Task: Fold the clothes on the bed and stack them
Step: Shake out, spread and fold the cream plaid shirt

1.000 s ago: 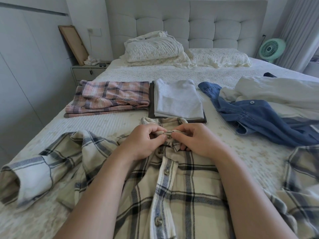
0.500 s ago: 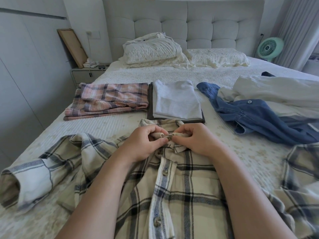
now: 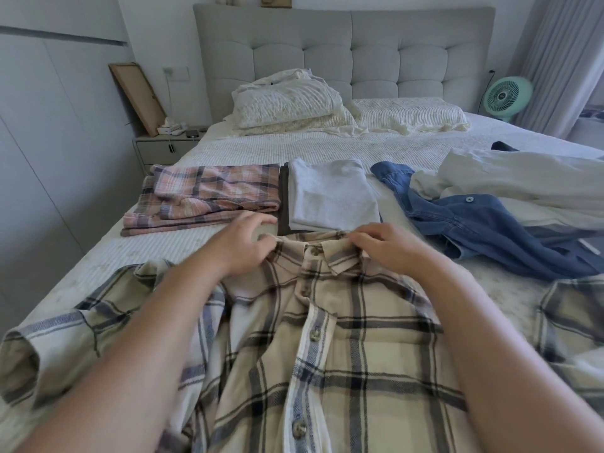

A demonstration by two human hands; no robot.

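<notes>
A cream plaid shirt (image 3: 330, 364) lies buttoned and face up on the bed (image 3: 327, 145) in front of me, its sleeves spread to both sides. My left hand (image 3: 240, 248) is at the left end of the collar, fingertips curled onto the fabric, thumb lifted; it is blurred. My right hand (image 3: 387, 246) pinches the right side of the collar. Beyond the collar lie two folded piles: a pink plaid garment (image 3: 209, 196) on the left and a light grey top (image 3: 330, 194) on a dark garment.
An unfolded blue denim shirt (image 3: 483, 230) and a white garment (image 3: 523, 184) lie at the right. Pillows (image 3: 287, 103) and a padded headboard are at the far end. A nightstand (image 3: 163, 148) stands at the left, a green fan (image 3: 505, 96) at the right.
Both hands have left the top button at the centre of the collar and moved apart to the collar's two sides. The top button now looks fastened and the collar lies flatter.
</notes>
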